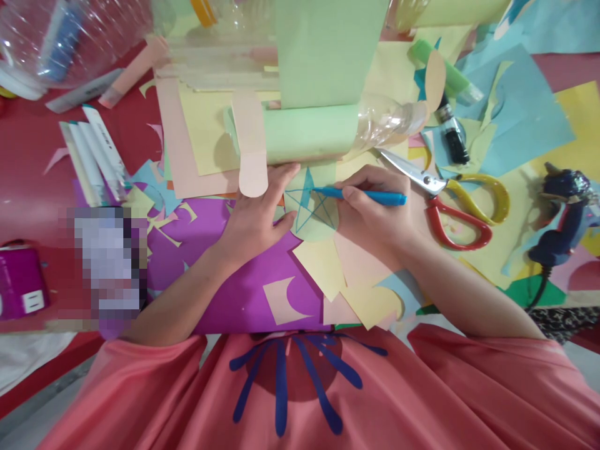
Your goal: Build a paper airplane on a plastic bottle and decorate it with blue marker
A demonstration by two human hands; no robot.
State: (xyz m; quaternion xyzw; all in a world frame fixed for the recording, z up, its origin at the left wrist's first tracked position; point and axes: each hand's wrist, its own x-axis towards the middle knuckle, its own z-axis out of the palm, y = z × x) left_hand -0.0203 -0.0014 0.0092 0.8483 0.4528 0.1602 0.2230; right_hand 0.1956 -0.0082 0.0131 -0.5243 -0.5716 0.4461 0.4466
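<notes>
1. The star (pixel 319 209), outlined in blue, lies on a small pale green paper (pixel 323 230) at the middle of the bench (pixel 28 169); its far spike is coloured in, and whether the paper runs under the bottle cannot be made out
2. The blue marker (pixel 375 196) slants over the paper from the right, tip at the far spike
3. The right hand (pixel 382 209) is closed around the marker, its curled fingers partly hiding one another
4. The left hand (pixel 255 222) is open, thumb spread toward the paper's left edge; a peach strip (pixel 253 147) hides part of its fingers, and I cannot tell how firmly it presses
5. Just beyond lies a clear bottle (pixel 384 122), its body hidden by a green wrap (pixel 309 131); a large green sheet (pixel 328 50) behind it is cut off at the far edge
6. To the right, scissors (pixel 435 187) with red and yellow handles rest on paper; farther right sits a dark blue tool (pixel 557 219), its shape hard to read
7. A purple sheet (pixel 225 269) on the near left is partly covered by the left forearm and scraps
8. At far left, another clear bottle (pixel 107 37) is cut off; nearer, a pixelated patch (pixel 105 256) hides an object
</notes>
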